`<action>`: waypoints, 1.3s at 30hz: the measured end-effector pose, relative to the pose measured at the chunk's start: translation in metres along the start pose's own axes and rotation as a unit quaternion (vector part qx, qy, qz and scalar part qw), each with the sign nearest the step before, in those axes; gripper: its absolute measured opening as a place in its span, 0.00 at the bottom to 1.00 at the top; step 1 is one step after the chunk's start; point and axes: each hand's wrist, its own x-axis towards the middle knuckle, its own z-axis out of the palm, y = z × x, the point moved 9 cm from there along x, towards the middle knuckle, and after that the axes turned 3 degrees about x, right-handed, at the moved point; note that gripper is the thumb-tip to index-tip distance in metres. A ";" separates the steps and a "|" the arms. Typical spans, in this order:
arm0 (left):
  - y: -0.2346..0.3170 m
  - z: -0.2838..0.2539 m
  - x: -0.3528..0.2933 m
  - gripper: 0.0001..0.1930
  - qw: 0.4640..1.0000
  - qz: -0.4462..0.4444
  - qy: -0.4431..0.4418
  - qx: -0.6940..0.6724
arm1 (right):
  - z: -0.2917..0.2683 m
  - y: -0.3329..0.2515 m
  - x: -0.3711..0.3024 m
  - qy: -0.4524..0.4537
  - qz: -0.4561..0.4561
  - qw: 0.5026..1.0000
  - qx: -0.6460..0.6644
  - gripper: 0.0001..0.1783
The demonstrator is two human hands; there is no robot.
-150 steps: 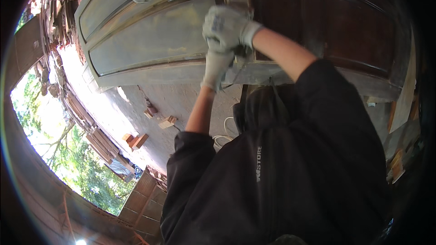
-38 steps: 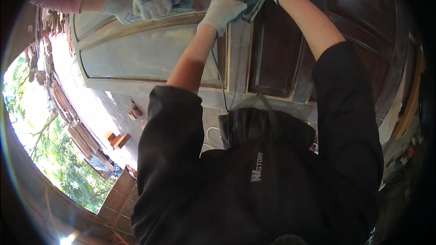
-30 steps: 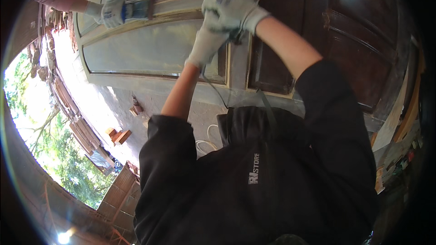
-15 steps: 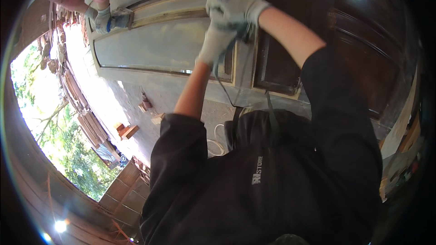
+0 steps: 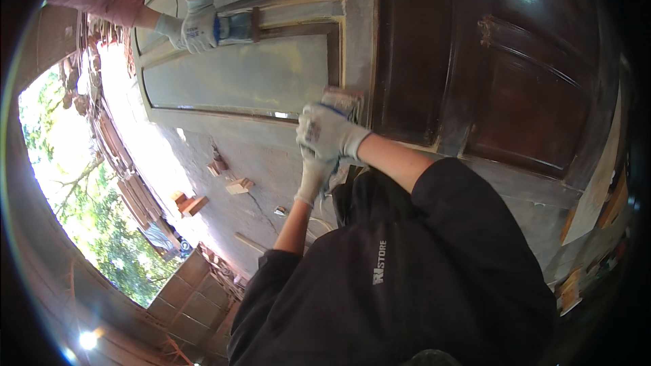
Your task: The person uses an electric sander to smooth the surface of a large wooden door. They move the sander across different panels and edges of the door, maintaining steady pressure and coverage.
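Grey left of the fingers and dark brown to their right, a panelled wooden door (image 5: 359, 34) stretches beyond them. The handheld sander (image 5: 346, 99), just past the fingers, has come down from mid-door, so it now covers the near end of the grey rail. The right hand (image 5: 327, 131) has fingers curled over it; the left hand (image 5: 313, 175), just below, hides its grip, so I cannot tell.

Can read pale grey capitals (image 5: 380, 262) on black jacket (image 5: 434, 285), running sideways from bottom to top, with first letters bolder and larger than rest. Can see small dark print (image 5: 312, 129) on pale glove (image 5: 344, 138) over right hand (image 5: 327, 129), too blurred to make out. Can spot similar dark print (image 5: 194, 32) on co-worker's glove (image 5: 201, 35) at upper left, too small and soft to read.
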 end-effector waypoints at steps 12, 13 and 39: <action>0.175 -0.029 0.135 0.33 0.992 0.083 -0.083 0.046 | -0.154 0.121 0.005 0.100 0.041 0.992 -0.063 0.12; 0.188 -0.036 0.161 0.32 0.994 0.088 -0.062 0.029 | -0.176 0.134 0.009 0.151 0.022 0.986 -0.073 0.13; 0.057 -0.019 -0.007 0.27 0.999 -0.021 0.021 0.045 | -0.037 -0.011 -0.013 0.122 -0.002 0.992 0.036 0.05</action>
